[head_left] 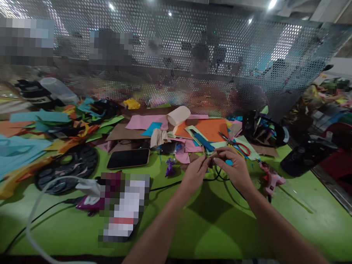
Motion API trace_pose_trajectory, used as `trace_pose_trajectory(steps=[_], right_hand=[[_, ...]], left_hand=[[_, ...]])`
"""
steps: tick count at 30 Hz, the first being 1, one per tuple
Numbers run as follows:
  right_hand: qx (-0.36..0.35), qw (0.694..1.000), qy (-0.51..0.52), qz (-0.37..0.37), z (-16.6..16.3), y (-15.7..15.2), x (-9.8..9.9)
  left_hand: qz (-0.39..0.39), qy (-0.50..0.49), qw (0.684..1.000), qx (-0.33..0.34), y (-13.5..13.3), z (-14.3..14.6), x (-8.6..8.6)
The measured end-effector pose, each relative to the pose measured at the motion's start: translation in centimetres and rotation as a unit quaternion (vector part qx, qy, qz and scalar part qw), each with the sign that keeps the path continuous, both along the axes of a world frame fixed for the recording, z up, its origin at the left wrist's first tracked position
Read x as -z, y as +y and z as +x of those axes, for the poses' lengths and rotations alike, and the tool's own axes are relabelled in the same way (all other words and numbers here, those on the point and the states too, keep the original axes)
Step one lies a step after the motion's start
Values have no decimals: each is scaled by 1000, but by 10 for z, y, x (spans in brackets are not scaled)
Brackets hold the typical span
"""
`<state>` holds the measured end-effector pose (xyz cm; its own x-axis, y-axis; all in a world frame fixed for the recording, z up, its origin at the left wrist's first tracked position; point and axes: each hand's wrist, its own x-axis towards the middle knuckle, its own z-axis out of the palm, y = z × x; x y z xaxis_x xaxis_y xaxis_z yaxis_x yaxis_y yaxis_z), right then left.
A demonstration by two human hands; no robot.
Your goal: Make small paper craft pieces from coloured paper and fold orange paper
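Over the green tabletop [218, 227], the left hand [195, 173] and the right hand [235, 167] are brought together. A small piece [211, 160] is pinched between the closed fingers of both. It is mostly hidden, so what it is made of cannot be told. It is judged to be light, thin and easily bent or dropped, so it is best taken at its two ends with the fingertips only. A black cord [218, 175] is seen just under the fingers. A purple scrap [170, 166] and a phone [128, 158] lie to their left, and a pink glue gun [271, 182] to their right. Just beyond the fingers, scissors [238, 145] and an orange sheet [214, 128] are laid, and far behind them a perforated screen [168, 50] is set.
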<state>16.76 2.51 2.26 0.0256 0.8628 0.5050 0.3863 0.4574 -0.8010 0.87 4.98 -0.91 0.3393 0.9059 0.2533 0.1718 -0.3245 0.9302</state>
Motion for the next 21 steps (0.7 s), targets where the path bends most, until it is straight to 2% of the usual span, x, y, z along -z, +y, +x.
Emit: trace_pose_trajectory(steps=[5, 10, 15, 21], right_hand=[[13, 1000, -3, 0, -1, 0, 0], [12, 1000, 7, -2, 1, 2, 3], [0, 1000, -7, -1, 1, 2, 3], [-8, 999, 32, -25, -1, 1, 2]], left_hand=[[9, 16, 1000, -9, -1, 0, -2], [-3, 18, 1000, 11, -1, -1, -2], [-16, -7, 999, 42, -1, -1, -2], [-41, -53, 997, 24, -1, 1, 0]])
